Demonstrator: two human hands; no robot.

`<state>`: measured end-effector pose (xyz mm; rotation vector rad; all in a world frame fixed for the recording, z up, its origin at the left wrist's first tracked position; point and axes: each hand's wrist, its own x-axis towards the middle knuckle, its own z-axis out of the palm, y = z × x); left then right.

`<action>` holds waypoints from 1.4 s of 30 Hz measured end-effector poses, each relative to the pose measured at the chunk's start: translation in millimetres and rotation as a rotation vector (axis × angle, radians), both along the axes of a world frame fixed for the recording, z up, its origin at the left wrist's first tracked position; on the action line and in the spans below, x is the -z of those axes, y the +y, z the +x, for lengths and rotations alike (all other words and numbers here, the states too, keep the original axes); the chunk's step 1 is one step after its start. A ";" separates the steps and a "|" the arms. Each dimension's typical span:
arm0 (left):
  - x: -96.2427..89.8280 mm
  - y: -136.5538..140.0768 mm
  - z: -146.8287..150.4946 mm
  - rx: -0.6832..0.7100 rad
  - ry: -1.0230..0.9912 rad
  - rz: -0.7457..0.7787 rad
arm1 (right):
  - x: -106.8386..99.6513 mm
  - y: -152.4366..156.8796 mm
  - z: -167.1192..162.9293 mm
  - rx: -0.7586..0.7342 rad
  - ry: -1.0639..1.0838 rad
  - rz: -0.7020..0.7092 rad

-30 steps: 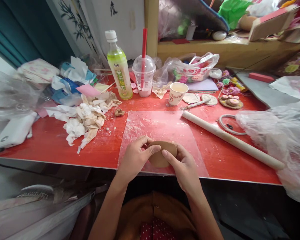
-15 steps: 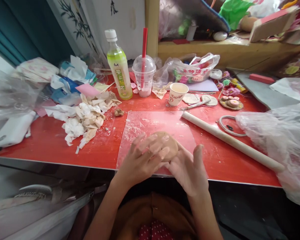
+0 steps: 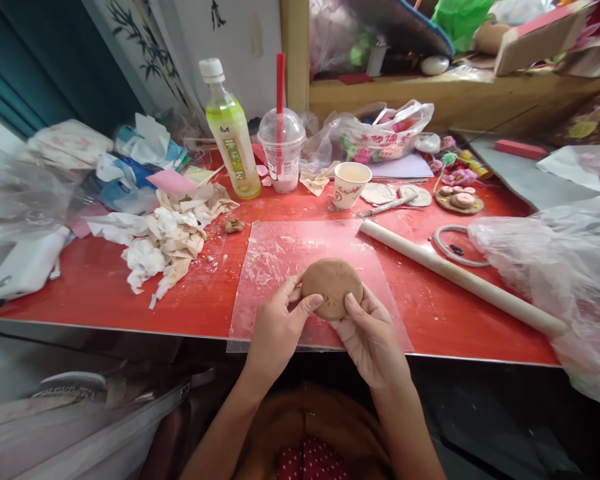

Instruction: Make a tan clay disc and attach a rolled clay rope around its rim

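Note:
Between my two hands is a flat round disc of brown clay (image 3: 333, 283), with small marks pressed into its lower face. My left hand (image 3: 283, 320) pinches its left edge, thumb on top and fingers behind. On the other side my right hand (image 3: 373, 333) grips the right edge, its thumb laid on the face. The disc is held above a clear plastic sheet (image 3: 265, 267) dusted with pale smears, which lies on the red table (image 3: 200, 310). To the right rests a long pale rolling rod (image 3: 460, 277).
Crumpled tissues (image 3: 165, 237) lie at left near a green drink bottle (image 3: 233, 140) and a lidded cup with red straw (image 3: 281, 150). A paper cup (image 3: 351, 185), flat clay pieces (image 3: 415, 195) and a decorated clay disc (image 3: 459, 199) stand behind. Plastic bags (image 3: 575, 267) crowd the right edge.
My left hand has gone from lying spread over the clay disc to pinching its left edge. My right hand's thumb has come down onto the disc, which now shows its face.

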<state>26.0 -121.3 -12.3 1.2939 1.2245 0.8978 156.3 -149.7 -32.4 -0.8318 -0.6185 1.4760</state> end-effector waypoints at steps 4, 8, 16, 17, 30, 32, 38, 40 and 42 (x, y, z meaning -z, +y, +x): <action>0.9 1.1 -0.5 0.083 -0.043 -0.004 | -1.2 0.6 0.1 -0.001 0.081 -0.016; 0.9 0.3 1.4 0.032 0.023 0.021 | 0.1 1.0 -1.0 -0.009 0.134 0.008; 11.1 -9.1 7.1 -0.094 0.217 0.385 | -1.1 2.8 -4.5 0.021 0.111 0.154; 13.7 -10.6 7.3 -0.100 0.275 0.534 | 0.3 3.4 -3.7 0.026 0.107 0.154; 3.5 -10.2 5.7 0.496 0.615 1.010 | 4.1 8.6 -4.8 -0.040 0.013 0.222; 5.4 -8.8 7.3 0.571 0.570 0.925 | 2.7 10.9 -5.8 -0.077 0.055 0.220; 0.4 -13.1 2.4 0.011 -0.013 0.343 | -11.4 14.3 -2.4 -0.024 0.306 0.192; -0.7 -13.3 3.7 -0.031 -0.305 -0.001 | -16.8 11.7 -5.2 -0.019 0.323 0.174; -0.7 -12.4 7.7 0.037 -0.611 -0.271 | -19.3 9.4 -9.8 -0.051 0.268 0.162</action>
